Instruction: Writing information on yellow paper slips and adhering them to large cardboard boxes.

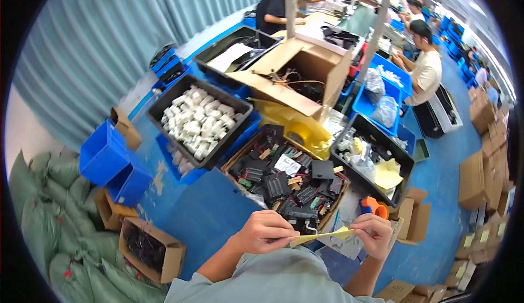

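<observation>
Close to my body, a thin strip of pale yellow paper (pixel 322 236) stretches between my two hands. My left hand (pixel 266 231) pinches its left end between thumb and fingers. At the other end, my right hand (pixel 373 234) grips it the same way, with the strip slightly crumpled beside the fingers. Just beyond my hands stands a carton full of black plastic parts (pixel 278 185), some with red wires. On top of these lies a white paper note (pixel 287 165). An orange tape dispenser (pixel 374 207) sits near my right hand.
Left of the carton, a black bin holds white plastic pieces (pixel 199 120). To its right is a black crate (pixel 401 158) with bags and yellow paper. An open cardboard box (pixel 308 73) stands behind. Blue bins (pixel 103 153) and green sacks (pixel 49 221) are far left; co-workers sit beyond.
</observation>
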Tool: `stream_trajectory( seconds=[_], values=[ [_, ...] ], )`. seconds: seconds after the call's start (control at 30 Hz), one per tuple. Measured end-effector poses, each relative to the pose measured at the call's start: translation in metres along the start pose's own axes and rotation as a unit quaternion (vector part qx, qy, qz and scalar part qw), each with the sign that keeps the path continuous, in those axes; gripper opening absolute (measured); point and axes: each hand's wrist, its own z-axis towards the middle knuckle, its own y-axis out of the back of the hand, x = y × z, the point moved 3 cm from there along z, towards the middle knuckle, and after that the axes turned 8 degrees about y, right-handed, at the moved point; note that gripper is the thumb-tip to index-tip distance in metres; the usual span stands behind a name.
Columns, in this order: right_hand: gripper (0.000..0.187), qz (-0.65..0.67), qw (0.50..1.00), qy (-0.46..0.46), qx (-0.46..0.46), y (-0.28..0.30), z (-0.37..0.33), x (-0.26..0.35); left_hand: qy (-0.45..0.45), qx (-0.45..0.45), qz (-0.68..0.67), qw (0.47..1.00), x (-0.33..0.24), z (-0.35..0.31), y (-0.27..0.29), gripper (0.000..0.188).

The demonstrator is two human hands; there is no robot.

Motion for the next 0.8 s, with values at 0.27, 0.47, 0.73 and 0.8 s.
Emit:
stream_trajectory(
  seconds=[0.27,0.47,0.73,0.8],
  values=[
    [0.013,-0.014,0.990,-0.056,-0.132,0.018,-0.041,0.002,0.123,0.038,-0.175,0.976,0.000,0.037,-0.034,0.025],
    [0.013,-0.009,0.970,-0.123,-0.208,0.025,-0.054,-0.002,0.176,0.134,-0.152,0.963,0.023,0.031,-0.049,0.024],
    [0.013,-0.148,0.986,-0.066,-0.043,-0.005,-0.034,0.012,-0.052,0.049,0.115,0.991,-0.024,0.072,-0.044,0.012],
    [0.013,-0.151,0.987,-0.051,-0.036,-0.011,-0.030,0.015,-0.066,0.061,0.116,0.989,-0.025,0.074,-0.051,0.011]
  ],
)
